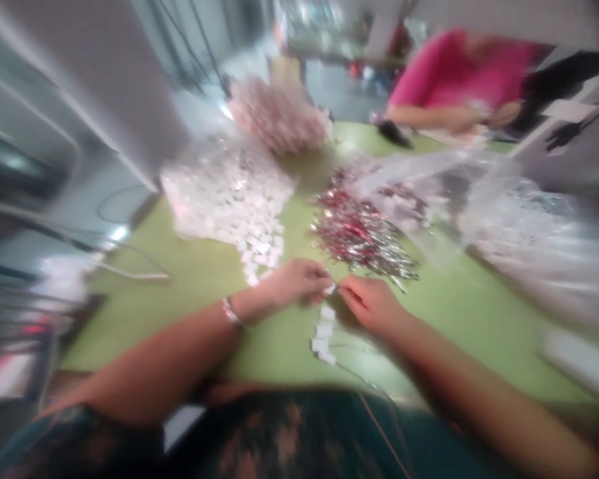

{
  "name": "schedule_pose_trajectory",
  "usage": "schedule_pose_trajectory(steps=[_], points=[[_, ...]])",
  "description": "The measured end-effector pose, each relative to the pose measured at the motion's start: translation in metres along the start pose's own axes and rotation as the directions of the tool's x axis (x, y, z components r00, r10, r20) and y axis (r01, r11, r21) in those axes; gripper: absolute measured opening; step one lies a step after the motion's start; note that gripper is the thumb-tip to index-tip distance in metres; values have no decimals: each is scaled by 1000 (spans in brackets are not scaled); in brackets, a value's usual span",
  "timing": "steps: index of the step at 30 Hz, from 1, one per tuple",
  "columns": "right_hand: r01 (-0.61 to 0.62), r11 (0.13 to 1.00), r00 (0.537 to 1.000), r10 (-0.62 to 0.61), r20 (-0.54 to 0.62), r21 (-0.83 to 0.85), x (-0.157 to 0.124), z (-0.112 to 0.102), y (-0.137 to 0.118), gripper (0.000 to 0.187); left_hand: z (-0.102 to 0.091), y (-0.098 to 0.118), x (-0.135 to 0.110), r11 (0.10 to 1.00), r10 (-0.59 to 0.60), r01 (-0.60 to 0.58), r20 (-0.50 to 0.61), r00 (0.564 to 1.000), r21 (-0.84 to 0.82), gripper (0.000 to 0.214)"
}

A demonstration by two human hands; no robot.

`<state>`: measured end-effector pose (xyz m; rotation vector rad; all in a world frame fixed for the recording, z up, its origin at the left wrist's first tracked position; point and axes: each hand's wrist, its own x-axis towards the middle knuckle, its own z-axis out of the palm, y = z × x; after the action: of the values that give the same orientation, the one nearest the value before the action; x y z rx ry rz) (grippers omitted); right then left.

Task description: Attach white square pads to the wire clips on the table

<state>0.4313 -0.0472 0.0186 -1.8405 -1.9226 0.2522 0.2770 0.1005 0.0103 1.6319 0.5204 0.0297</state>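
my left hand (299,281) is pinching a small white piece (329,289) between thumb and fingers, near the middle of the frame. just beside it, my right hand (372,299) is pressing its fingertips together; blur is hiding what lies between them, so i cannot tell what they are gripping. below my fingers, a short row of white pieces (323,338) is lying on the green tabletop (479,332), with thin cords (362,379) running toward the bottom edge. a bracelet (231,313) is circling my left wrist.

left of centre, a heap of white pieces (262,243) is spilling from a clear plastic bag (194,199). right of centre, a pile of shiny red and silver strips (357,229) is lying just beyond my right hand. a fluffy pale pink bundle (279,116) is sitting at the upper middle, and more clear plastic (534,239) is bulging at the right. at the upper right, a co-worker in a pink top (444,80) is holding both hands close together.
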Motion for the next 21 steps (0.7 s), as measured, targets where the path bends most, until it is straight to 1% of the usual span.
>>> schedule_pose_trajectory(steps=[2,4,6,7,8,9,10,11,12,13,14,15,17,19,20,21], points=[[24,1000,1000,-24,7,19,-1,1,3,23,4,0,0,1000,7,-6,19,1000,-18,29],[21,1000,999,-21,35,7,-1,1,4,24,6,3,-1,1000,3,-3,45,999,-7,29],[-6,1000,996,7,94,-12,0,-1,5,26,6,11,-5,995,-11,4,70,998,95,28],[-21,1000,992,23,121,-18,1,-2,5,26,4,16,-8,981,-8,-3,54,999,193,29],[-31,999,989,33,141,-16,2,-4,5,26,1,23,-11,949,8,-8,2,1000,315,31],[-29,1000,987,30,159,-6,2,-5,4,25,-5,29,-15,895,42,1,-86,995,445,33],[-11,1000,984,8,176,15,2,-7,2,25,-11,34,-17,823,96,36,-201,975,567,38],[22,999,981,-30,194,46,2,-8,0,24,-19,38,-20,746,148,108,-321,935,658,39],[64,995,974,-80,213,83,2,-9,-2,24,-27,40,-22,671,186,197,-420,888,714,37],[100,988,967,-124,225,116,2,-10,-2,24,-34,40,-22,599,204,267,-467,860,755,34],[121,984,965,-148,215,135,3,-11,-2,24,-41,38,-22,536,213,310,-481,850,785,30],[124,983,973,-147,177,135,3,-11,0,24,-45,34,-21,482,225,319,-467,855,816,27],[80,994,996,-83,34,80,4,-14,8,23,-50,23,-17,416,259,282,-410,874,864,20],[0,1000,993,-1,-120,-7,7,-18,18,22,-51,13,-11,404,294,245,-378,878,881,17],[-46,998,984,37,-173,-48,9,-21,22,21,-51,9,-9,412,300,239,-379,875,879,18],[-88,992,977,68,-202,-90,12,-23,24,19,-51,6,-7,426,301,236,-383,873,874,19]])
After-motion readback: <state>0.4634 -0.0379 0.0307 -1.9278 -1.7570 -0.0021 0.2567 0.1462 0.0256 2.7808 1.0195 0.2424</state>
